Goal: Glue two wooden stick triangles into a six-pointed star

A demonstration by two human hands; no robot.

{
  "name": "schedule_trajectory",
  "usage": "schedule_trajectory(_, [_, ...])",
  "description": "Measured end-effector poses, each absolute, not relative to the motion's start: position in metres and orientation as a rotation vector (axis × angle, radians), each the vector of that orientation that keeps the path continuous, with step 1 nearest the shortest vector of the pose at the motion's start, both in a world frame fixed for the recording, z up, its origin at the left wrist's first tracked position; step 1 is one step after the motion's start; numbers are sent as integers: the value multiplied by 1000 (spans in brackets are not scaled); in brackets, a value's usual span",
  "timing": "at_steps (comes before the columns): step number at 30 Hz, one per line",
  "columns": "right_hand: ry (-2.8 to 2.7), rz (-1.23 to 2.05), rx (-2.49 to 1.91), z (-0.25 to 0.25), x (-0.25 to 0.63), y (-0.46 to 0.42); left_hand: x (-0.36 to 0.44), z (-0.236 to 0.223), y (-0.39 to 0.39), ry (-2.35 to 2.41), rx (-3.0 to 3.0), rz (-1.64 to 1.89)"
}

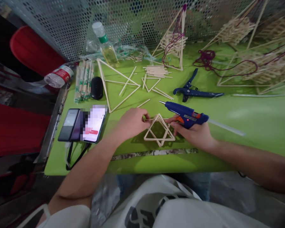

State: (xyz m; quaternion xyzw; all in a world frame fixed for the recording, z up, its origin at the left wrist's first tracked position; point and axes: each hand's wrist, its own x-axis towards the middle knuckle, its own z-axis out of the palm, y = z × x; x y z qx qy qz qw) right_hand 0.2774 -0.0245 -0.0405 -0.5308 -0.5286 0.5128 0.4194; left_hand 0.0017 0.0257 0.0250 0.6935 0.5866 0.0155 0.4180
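Squarely between left grip and right grip, the stick star

A grey perforated panel stands behind the green table; left of the table, a rounded red shape and, nearer, a broad red surface, both too dim to identify; pale light glosses the table's right side.
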Motion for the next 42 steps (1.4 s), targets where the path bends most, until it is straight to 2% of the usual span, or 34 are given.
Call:
schedule_trajectory(7, [-1474,1151,-1415,-49,281,-25,3,18,26,1498,1767,70])
schedule_trajectory(19, [-1313,1228,-1262,-41,282,-12,-10,23,36,1436,1810,-21])
schedule_trajectory(25, [-1203,978,-1249,-32,312,23,-23,10,54,1709,2031,327])
schedule_trajectory(32, [-1114,965,-1192,-37,337,46,-11,-23,71,1740,2376,97])
schedule_trajectory(42, [-1091,996,-1123,-27,333,36,26,-21,98,1431,2684,70])
